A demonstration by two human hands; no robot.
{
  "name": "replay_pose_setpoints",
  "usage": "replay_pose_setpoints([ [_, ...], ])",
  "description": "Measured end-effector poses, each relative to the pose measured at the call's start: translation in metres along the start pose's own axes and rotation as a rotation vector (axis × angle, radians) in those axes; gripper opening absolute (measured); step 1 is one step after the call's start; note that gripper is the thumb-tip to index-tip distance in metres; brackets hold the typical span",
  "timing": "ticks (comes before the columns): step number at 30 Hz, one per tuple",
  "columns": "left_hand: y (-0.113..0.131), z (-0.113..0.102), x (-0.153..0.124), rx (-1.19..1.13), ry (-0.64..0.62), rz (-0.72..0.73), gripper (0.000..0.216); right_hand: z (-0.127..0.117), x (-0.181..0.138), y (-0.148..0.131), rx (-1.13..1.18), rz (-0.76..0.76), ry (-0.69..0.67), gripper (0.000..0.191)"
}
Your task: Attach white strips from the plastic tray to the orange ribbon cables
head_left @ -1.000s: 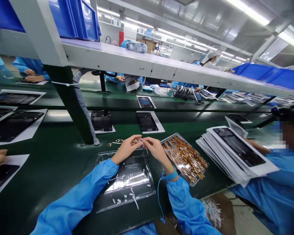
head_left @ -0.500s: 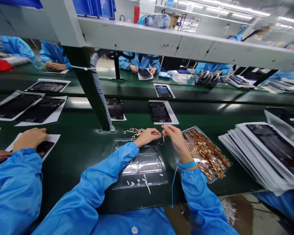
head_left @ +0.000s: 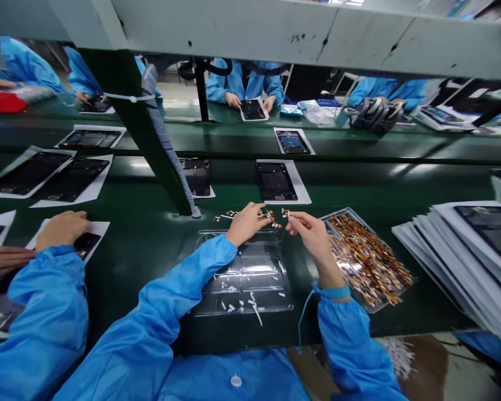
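My left hand (head_left: 246, 223) reaches over the far edge of a clear plastic tray (head_left: 244, 273) and pinches a small orange flex cable (head_left: 270, 216) beside a loose row of such cables (head_left: 227, 215) on the green belt. My right hand (head_left: 311, 234) is held just to the right of it, fingers pinched on a tiny white strip (head_left: 285, 212). White peeled scraps (head_left: 242, 298) lie scattered in the clear tray. A second tray full of orange flex cables (head_left: 367, 259) sits to the right of my right hand.
A slanted green post (head_left: 144, 133) stands behind the tray. Black tablet panels on white sheets (head_left: 278, 181) lie on the belt. A stack of such sheets (head_left: 471, 253) is at the right. A co-worker's hands (head_left: 62, 228) rest on a panel at the left. Other workers sit opposite.
My hands have drawn apart: the left now holds the orange cable near the belt, the right a white strip. The camera has tilted down and the view shifted left.
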State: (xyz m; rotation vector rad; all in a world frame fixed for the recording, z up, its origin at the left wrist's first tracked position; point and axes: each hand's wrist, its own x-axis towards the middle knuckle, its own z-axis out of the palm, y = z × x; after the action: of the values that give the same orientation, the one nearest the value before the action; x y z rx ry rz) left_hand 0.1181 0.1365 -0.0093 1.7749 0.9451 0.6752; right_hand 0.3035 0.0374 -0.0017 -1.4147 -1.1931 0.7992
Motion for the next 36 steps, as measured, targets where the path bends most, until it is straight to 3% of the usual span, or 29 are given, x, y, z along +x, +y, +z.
replay_pose_setpoints([
  [2,0.009,-0.004,-0.016,-0.032,-0.065,0.059,0.052,0.008,-0.010,-0.007,-0.016,0.001,-0.031,0.036],
  [4,0.017,-0.005,-0.032,-0.076,-0.096,0.132,0.035,0.018,-0.021,-0.013,-0.039,0.003,-0.058,0.036],
  [7,0.021,-0.008,-0.054,-0.044,-0.017,0.188,0.016,0.030,-0.036,-0.020,-0.095,-0.010,-0.069,0.032],
  [11,0.019,-0.020,-0.081,-0.010,0.008,0.149,0.023,0.041,-0.053,-0.024,-0.147,-0.028,-0.071,0.028],
  [14,0.018,-0.024,-0.102,-0.013,0.121,0.117,0.029,0.048,-0.064,-0.025,-0.140,-0.018,-0.036,0.029],
  [17,0.018,-0.019,-0.122,0.041,0.280,0.137,0.016,0.054,-0.074,-0.027,-0.131,-0.010,-0.012,0.030],
  [19,0.018,-0.013,-0.131,0.072,0.311,0.166,0.013,0.059,-0.080,-0.030,-0.133,-0.014,-0.023,0.030],
  [26,0.010,-0.002,-0.147,0.091,0.337,0.149,0.016,0.073,-0.097,-0.036,-0.199,-0.078,-0.076,0.027],
  [33,0.000,0.004,-0.153,0.322,0.385,0.163,0.014,0.085,-0.105,-0.036,-0.345,-0.173,-0.082,0.022],
  [36,-0.004,0.004,-0.154,0.288,0.368,0.143,0.010,0.087,-0.105,-0.031,-0.355,-0.169,-0.100,0.022],
])
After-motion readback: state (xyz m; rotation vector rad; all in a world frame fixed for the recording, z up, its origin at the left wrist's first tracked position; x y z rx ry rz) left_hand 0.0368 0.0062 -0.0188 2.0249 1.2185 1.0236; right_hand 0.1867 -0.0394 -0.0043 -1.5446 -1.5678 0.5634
